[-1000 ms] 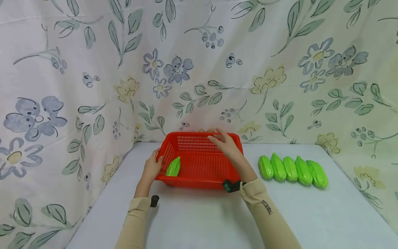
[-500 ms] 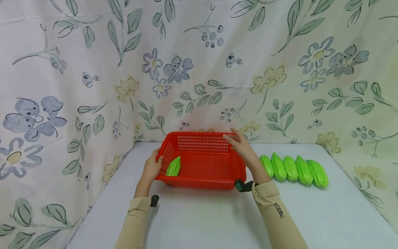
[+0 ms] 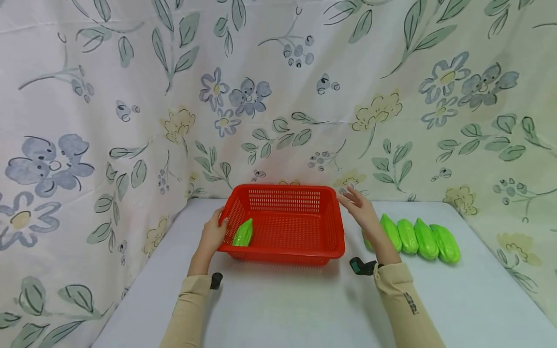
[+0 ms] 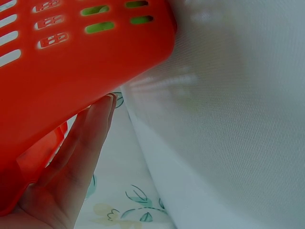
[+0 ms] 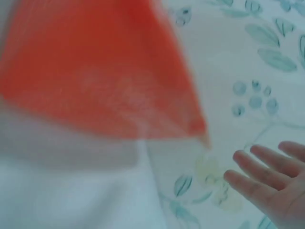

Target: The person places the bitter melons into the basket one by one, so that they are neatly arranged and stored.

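A red plastic basket (image 3: 287,232) with slotted walls stands on the white table. One bright green, ridged, pointed piece that looks like a toy gourd (image 3: 243,234) lies inside at the left end. My left hand (image 3: 214,233) holds the basket's left rim; in the left wrist view its fingers (image 4: 88,143) lie along the outside wall. Just right of the basket, my right hand (image 3: 363,212) is raised with spread fingers and holds nothing. In the right wrist view its fingers (image 5: 259,169) are apart from the blurred basket.
Several more green gourds (image 3: 428,240) lie side by side in a row on the white table (image 3: 278,304), right of the basket. My right forearm partly covers the leftmost one. A floral curtain (image 3: 278,96) hangs behind and along the sides of the table.
My right hand has moved right, from over the basket's inside to beyond its right rim, towards the row of gourds. The left hand stays at the left rim.
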A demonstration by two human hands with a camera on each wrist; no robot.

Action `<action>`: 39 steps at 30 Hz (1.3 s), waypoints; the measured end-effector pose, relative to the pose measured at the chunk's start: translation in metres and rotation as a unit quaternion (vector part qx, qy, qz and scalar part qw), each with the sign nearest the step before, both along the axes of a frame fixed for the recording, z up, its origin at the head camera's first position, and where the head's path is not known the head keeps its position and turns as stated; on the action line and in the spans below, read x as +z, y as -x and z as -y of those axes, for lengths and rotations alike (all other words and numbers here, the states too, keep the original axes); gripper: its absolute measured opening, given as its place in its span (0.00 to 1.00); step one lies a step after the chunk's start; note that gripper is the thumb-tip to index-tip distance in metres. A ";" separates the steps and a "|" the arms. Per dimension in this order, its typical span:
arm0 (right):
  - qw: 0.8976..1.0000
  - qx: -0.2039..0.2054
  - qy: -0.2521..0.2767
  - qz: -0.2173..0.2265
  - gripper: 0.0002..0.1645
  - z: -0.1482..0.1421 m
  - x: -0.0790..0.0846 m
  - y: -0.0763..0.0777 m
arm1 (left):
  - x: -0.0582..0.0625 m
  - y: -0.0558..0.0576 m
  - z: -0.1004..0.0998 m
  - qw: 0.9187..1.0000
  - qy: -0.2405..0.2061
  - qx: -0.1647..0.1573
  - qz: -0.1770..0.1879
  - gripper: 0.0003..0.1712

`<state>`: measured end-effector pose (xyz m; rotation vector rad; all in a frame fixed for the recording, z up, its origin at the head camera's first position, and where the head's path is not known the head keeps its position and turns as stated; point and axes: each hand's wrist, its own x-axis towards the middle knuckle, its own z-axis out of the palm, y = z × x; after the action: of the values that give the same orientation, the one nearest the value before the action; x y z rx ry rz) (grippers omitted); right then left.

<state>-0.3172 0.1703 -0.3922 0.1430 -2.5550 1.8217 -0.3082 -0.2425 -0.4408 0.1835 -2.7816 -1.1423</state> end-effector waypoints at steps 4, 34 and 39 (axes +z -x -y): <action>1.000 -0.019 0.007 0.001 0.46 -0.013 -0.009 -0.001 | -0.002 0.001 0.001 1.000 0.001 -0.001 0.000 0.29; 0.989 -0.133 0.047 0.034 0.53 -0.050 -0.068 0.004 | -0.005 0.001 0.002 1.000 0.004 -0.004 -0.014 0.29; 0.989 -0.132 0.039 0.046 0.54 -0.052 -0.071 0.007 | -0.004 0.002 0.003 1.000 0.001 -0.005 -0.013 0.29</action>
<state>-0.3238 0.2224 -0.4631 -0.2735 -2.4129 1.8595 -0.3107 -0.2460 -0.4443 0.1530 -2.7638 -1.1348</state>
